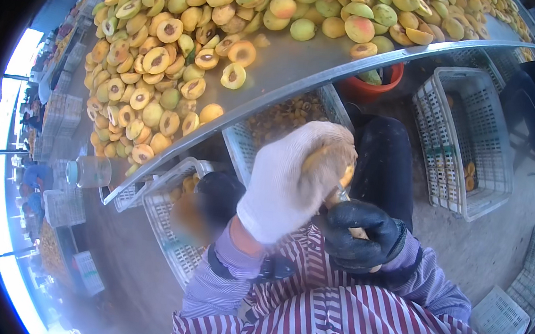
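I observe the left hand (299,176) grasping a yellow fruit (348,173) off the near edge of the tabletop (284,65), the right hand (361,235) clenched around a slim tool (341,196); apparently cutting, this next calls for steady support and controlled pressure.

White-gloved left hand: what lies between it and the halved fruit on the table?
In the head view, outward from the left hand: a crate of brownish pieces, the table's metal rim, then a strip of tabletop.

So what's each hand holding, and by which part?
Left hand: a yellow stone fruit, cupped around its outside. Right hand: a metal-ended tool, by its pale handle.
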Demonstrator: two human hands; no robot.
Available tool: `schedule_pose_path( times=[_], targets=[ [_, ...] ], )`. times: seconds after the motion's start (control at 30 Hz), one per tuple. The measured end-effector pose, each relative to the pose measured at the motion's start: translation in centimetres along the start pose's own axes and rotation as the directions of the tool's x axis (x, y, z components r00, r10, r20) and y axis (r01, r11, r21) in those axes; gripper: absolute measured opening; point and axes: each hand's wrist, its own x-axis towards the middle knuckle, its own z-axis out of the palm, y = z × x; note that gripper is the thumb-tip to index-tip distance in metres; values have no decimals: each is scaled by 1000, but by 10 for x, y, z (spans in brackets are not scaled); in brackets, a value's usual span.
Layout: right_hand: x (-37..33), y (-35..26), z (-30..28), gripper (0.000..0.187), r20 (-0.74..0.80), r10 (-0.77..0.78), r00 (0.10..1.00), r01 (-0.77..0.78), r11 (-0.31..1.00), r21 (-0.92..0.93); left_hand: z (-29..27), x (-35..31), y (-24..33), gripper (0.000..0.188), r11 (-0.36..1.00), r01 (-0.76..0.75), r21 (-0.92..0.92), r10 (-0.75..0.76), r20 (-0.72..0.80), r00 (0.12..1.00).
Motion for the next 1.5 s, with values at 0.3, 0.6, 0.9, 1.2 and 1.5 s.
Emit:
schedule_pose_path(
  times=[0.3,0.6,0.9,1.2,1.5],
  targets=[
    [-2,5,4,30,35,-91,995,86,990,115,0,14,-19,31,797,-542,266,565,-13,825],
    [5,7,-4,30,266,-72,961,2,967,257,1,6,-9,24,741,256,-621,-166,199,966],
    [1,12,5,30,174,-54,983,13,973,229,7,5,-36,26,855,-373,-360,368,-86,926],
    [0,8,-1,28,62,-63,996,65,998,-22,28,-10,-14,44,399,-10,-917,-204,-99,974],
    [-5,-8,6,31,-110,-153,982,106,931,-350,-7,-25,-54,40,723,-235,-649,-243,-559,793]
  ],
)
